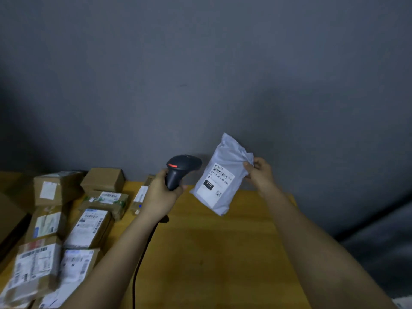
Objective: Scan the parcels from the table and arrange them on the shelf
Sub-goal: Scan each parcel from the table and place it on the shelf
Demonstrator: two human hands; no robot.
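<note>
My right hand (259, 172) pinches the upper right edge of a white poly-bag parcel (223, 175) and holds it in the air above the wooden table (223, 253). Its label with barcode and a black "010" patch faces me. My left hand (161, 192) grips the handle of a black barcode scanner (181, 169). The scanner's head sits just left of the parcel, pointing toward it. A black cable hangs from the scanner down across the table.
Several brown cardboard parcels (89, 228) with white labels lie packed together on the left part of the table. A slim box (142, 195) lies behind my left wrist. A grey wall rises behind the table; the table's right edge drops to a dark floor.
</note>
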